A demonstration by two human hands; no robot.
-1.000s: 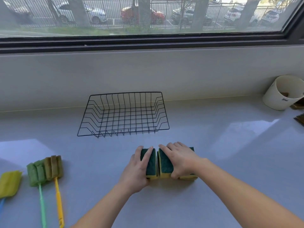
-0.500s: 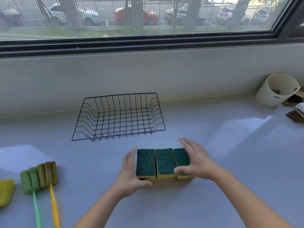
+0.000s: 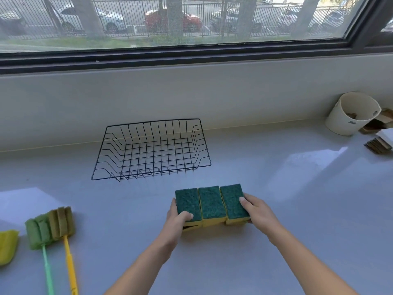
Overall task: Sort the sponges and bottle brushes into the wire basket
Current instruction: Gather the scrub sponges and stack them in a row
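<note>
- Head view: Two bare hands press three sponges [image 3: 211,204] into one row on a white counter [image 3: 297,199], green scouring faces up, yellow foam below, each sponge touching the next.
- The left hand [image 3: 177,220] clamps the left end of the row, thumb on top of the green face and fingers wrapped down the outer side; the right hand [image 3: 254,209] mirrors it at the right end, thumb on top.
- Squeezing from both ends appears meant to let the three travel as a single block rather than one by one.
- The left sponge's front corner sits slightly raised, a dark gap beneath it, which suggests the lift is just beginning; that sponge looks the likeliest to slip out.
- The basket [image 3: 151,150] stands empty just beyond the sponges, near the wall under the window [image 3: 191,24], its open top facing up for a short forward carry.
- Three brushes [image 3: 51,226] lie well apart at the far left, untouched, heads toward the basket.
- A white cup [image 3: 353,116] sits tilted at the far right.
</note>
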